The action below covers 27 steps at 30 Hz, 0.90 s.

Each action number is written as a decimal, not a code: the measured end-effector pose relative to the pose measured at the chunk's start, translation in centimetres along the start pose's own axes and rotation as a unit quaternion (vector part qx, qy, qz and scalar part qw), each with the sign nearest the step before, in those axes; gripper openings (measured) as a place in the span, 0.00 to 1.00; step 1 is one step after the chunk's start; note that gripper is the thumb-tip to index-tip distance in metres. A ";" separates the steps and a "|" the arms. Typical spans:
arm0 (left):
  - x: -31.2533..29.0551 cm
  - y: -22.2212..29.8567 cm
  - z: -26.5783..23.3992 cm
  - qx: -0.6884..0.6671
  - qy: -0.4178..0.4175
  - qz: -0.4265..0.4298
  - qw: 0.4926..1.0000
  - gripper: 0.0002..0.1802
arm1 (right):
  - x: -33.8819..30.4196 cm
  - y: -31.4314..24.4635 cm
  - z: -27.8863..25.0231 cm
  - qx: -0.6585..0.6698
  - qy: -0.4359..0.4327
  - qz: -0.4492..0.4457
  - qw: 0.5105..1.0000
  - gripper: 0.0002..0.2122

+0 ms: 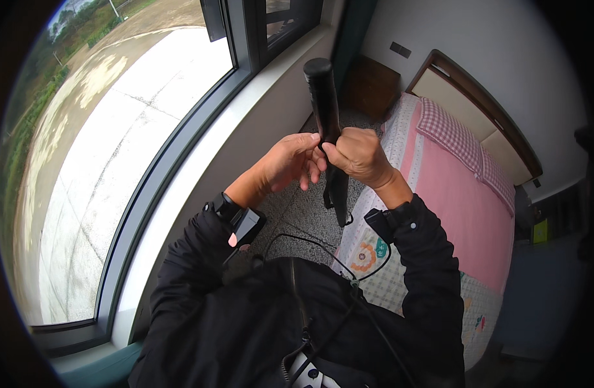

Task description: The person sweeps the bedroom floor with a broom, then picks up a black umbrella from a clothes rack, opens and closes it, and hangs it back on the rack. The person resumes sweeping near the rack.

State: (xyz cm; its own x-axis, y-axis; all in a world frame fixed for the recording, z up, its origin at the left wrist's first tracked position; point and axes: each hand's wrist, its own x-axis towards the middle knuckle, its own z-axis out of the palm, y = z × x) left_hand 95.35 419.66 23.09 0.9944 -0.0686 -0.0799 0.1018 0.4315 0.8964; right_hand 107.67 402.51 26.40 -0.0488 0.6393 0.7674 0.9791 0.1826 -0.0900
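Observation:
A long black folded umbrella (325,103) stands nearly upright before me, its thick rounded end at the top and a narrower, fabric-like part (337,194) hanging below. My right hand (361,157) is closed round its middle, the thumb lying across the front. Beside it on the left is my left hand (293,158), palm turned inward and fingers loosely bent and apart. Its thumb tip meets the side of the umbrella just by my right hand; whether the other fingers touch it is hard to see. A dark loose flap or strap hangs low on the umbrella.
At left runs a window with a dark frame (174,136) and white sill (200,142). A bed with a pink cover (445,194) and checked pillows (449,126) stands at right, a brown bedside cabinet (371,87) behind. Black cables (310,238) dangle between my wrist devices.

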 end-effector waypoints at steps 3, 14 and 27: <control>0.8 -0.4 -0.1 0.041 0.054 -0.040 0.997 0.14 | -1.6 -0.2 0.4 0.039 -0.008 0.038 0.998 0.16; 1.0 -3.1 -2.7 0.246 0.134 -0.041 0.959 0.10 | -8.6 -0.9 6.2 0.401 0.126 0.483 0.768 0.07; -0.6 -6.5 -7.7 0.589 0.192 -0.012 0.785 0.09 | -7.6 2.1 11.9 0.174 -0.259 0.487 0.815 0.12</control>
State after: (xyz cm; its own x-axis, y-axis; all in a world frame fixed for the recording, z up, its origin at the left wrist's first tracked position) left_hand 94.31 423.88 13.97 0.9506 0.3092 -0.0260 0.2499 -0.7129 0.6552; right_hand 107.76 406.93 12.81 0.5540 0.8207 -0.1400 0.4916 -0.4582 -0.7405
